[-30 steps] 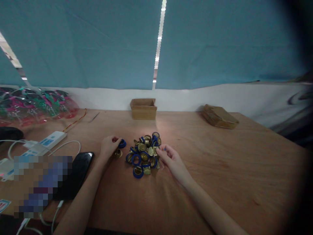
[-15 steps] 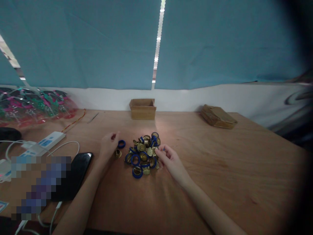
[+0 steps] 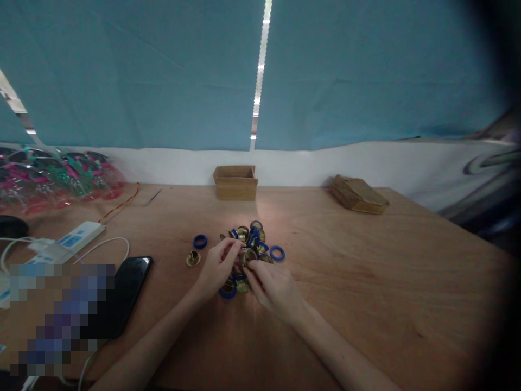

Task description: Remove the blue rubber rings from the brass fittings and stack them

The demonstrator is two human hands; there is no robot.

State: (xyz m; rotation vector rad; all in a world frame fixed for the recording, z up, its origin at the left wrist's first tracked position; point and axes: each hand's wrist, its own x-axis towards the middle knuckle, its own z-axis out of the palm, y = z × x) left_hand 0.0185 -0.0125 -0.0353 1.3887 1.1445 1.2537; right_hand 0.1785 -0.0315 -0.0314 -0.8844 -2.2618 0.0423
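Fingers and thumb of the right hand (image 3: 274,285) are closed on a brass-coloured fitting (image 3: 248,257), held between the two hands. The left hand (image 3: 215,269) is held close beside it, fingertips drawn together; whether anything is gripped there cannot be told. Beneath and beyond both hands, a heap of blue-ringed fittings (image 3: 243,233) is partly covered. Left of the left hand, a blue ring (image 3: 199,236) and a loose fitting (image 3: 193,258) are seen.
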